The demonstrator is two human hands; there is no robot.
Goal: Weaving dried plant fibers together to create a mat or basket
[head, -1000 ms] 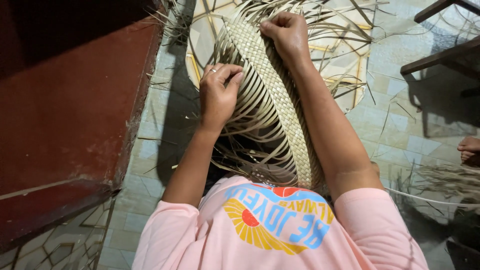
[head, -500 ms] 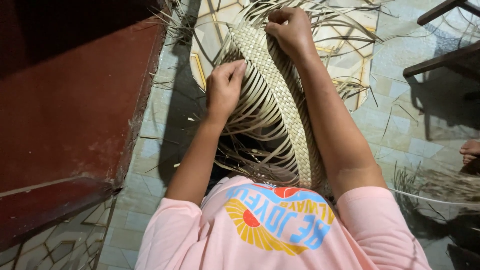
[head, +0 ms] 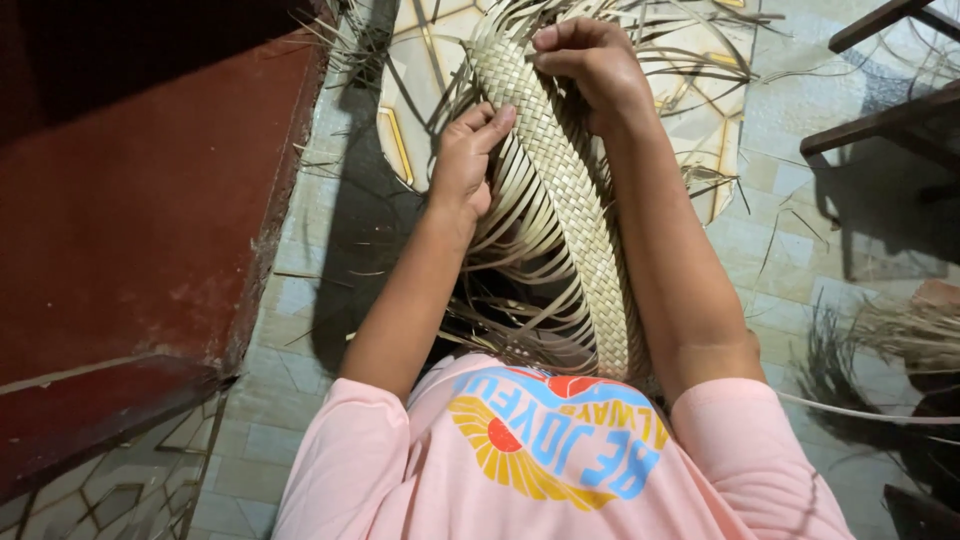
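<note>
A long woven palm-leaf band (head: 560,190) runs near to far between both hands: the right hand (head: 590,60) pinches its far end, the left hand (head: 465,160) presses flat on its left edge.

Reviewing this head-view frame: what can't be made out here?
- Far end of the woven band: cut off by the top edge.
- Near end of the band: hidden behind the pink shirt.
- Right hand: fingers curl over the band, so whatever they pinch is hidden.
- Left hand: palm faces away; contact underneath not visible.
- Dark furniture at right: cut by the edge.
</note>
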